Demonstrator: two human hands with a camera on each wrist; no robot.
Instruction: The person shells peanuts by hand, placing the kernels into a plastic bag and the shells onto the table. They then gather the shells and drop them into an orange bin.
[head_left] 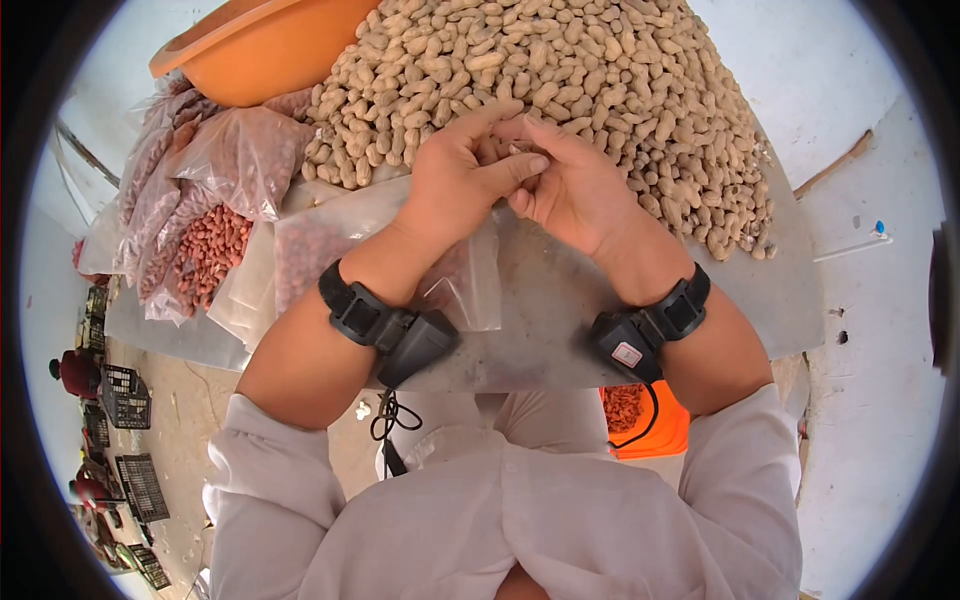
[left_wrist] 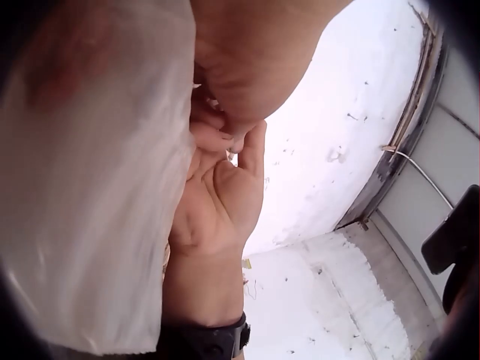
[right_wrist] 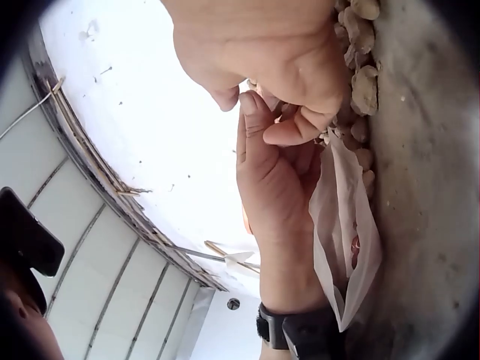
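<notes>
My left hand [head_left: 455,175] and right hand [head_left: 590,190] meet at 12 o'clock, fingers curled round probably one peanut [head_left: 516,148]; red kernels [head_left: 212,250] already bagged around 10, but that unshelled heap [head_left: 580,65] towards 1 looks like loads left.

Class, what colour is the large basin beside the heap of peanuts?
Orange; the basin shows best in the head view.

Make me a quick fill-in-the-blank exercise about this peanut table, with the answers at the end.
The big basin is colored ____.
In the head view, the bagged red kernels lie to the ____ of the peanut heap.
The left hand touches the ____ hand.
The wrist straps are colored ____.
Answers: orange; left; right; black.
</notes>
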